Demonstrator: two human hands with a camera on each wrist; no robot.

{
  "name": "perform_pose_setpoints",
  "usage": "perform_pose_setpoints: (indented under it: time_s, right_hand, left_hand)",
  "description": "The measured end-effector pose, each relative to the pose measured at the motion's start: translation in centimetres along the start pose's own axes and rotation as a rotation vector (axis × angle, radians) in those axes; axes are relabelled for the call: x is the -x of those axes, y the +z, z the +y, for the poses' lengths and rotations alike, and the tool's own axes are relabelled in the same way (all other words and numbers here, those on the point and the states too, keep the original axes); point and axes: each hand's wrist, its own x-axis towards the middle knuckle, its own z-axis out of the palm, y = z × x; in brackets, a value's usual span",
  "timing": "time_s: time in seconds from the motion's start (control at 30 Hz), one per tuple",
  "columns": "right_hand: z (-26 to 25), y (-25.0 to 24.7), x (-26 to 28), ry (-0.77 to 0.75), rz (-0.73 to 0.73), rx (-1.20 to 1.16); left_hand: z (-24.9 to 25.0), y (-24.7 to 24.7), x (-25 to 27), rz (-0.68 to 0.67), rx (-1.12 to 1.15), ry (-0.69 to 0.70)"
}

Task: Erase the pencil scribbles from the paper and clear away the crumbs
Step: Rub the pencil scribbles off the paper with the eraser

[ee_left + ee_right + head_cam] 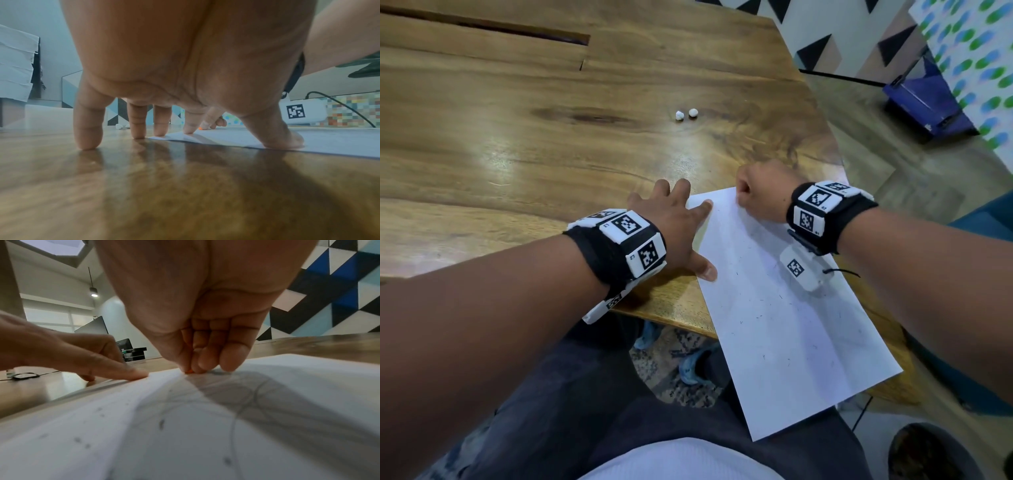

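Observation:
A white sheet of paper (784,308) lies slanted over the table's near right edge, its lower part hanging past the edge. Dark eraser crumbs (760,301) are scattered on it, and faint pencil lines (242,410) show in the right wrist view. My left hand (674,222) lies spread and flat; its index finger and thumb press the paper's left edge (185,138), the other fingers rest on the wood. My right hand (756,192) is curled at the paper's top corner, pinching a small orange eraser (188,371) whose tip touches the sheet.
Two small white paper balls (686,114) sit on the wooden table (517,144) beyond my hands. The table's right edge runs just beyond the paper. A dark round object (935,452) stands on the floor at lower right. My legs are under the overhanging sheet.

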Motion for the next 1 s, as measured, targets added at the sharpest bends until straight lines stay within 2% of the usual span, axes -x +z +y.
perform_pose_setpoints:
  time_s: [0.13,0.3,0.37,0.5,0.6,0.8,0.87,1.0]
  right_hand:
    - [-0.8,0.3,1.2,-0.024,-0.002,-0.001]
    - [-2.9,1.6,4.1,-0.252,-0.106,-0.011]
    - [-2.5,1.4,3.7,-0.236,-0.111,-0.005]
    - [-0.7,0.5,1.3,-0.09,-0.048,-0.007]
    - [-0.9,0.1,1.1,-0.066,-0.043,0.057]
    - [-3.2,1.3,4.8,-0.321,-0.145,0.059]
    - [-2.7,1.1,4.4,-0.301,-0.141,0.057]
    - [-0.1,0.2,1.3,-0.098,-0.05,0.017]
  left_hand:
    - [0.0,0.1,-0.1,-0.001,0.011,0.0]
    - [0.0,0.1,-0.1,0.009,0.026,0.014]
    - [0.0,0.0,0.0,0.002,0.02,0.015]
    - [0.0,-0.2,0.1,-0.015,0.013,0.013]
    - [0.0,-0.3,0.1,-0.01,0.015,0.014]
    - [0.0,-0.3,-0.1,-0.014,0.046,0.029]
    - [0.1,-0.4,-0.2,-0.02,0.048,0.037]
    - [0.0,-0.6,-0.2,-0.056,0.045,0.037]
